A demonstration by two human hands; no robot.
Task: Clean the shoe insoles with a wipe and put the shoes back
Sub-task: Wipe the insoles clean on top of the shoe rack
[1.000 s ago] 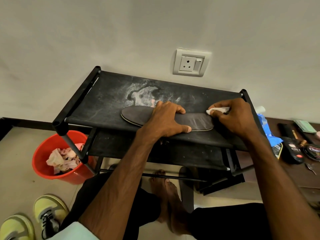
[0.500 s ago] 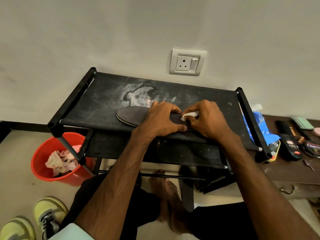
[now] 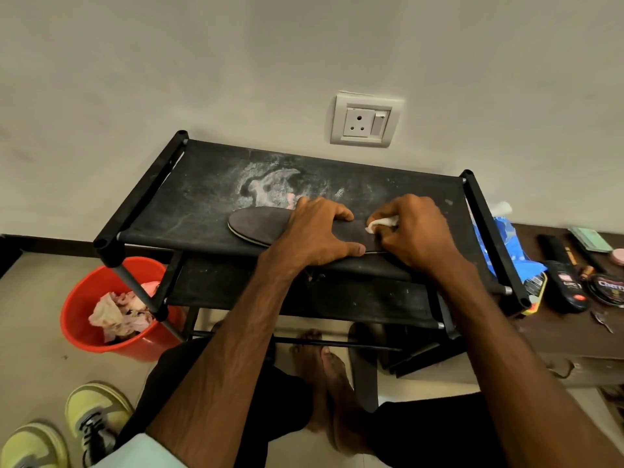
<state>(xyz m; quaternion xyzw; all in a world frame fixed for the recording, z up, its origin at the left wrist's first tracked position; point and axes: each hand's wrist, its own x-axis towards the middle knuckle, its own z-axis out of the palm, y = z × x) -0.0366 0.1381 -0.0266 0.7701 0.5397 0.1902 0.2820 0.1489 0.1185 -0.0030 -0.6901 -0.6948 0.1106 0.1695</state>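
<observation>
Red bucket (image 3: 84,298) and yellow shoes (image 3: 96,420) flank the rack (image 3: 202,197).

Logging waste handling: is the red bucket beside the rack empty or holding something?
Holding something. The red bucket contains crumpled pale wipes or tissues, piled partway up; its bottom is hidden.

Hands (image 3: 315,233) on insole (image 3: 260,222), wipe (image 3: 381,223)

Dim, warm indoor light; sharp centre, wide-angle bending at edges.
</observation>
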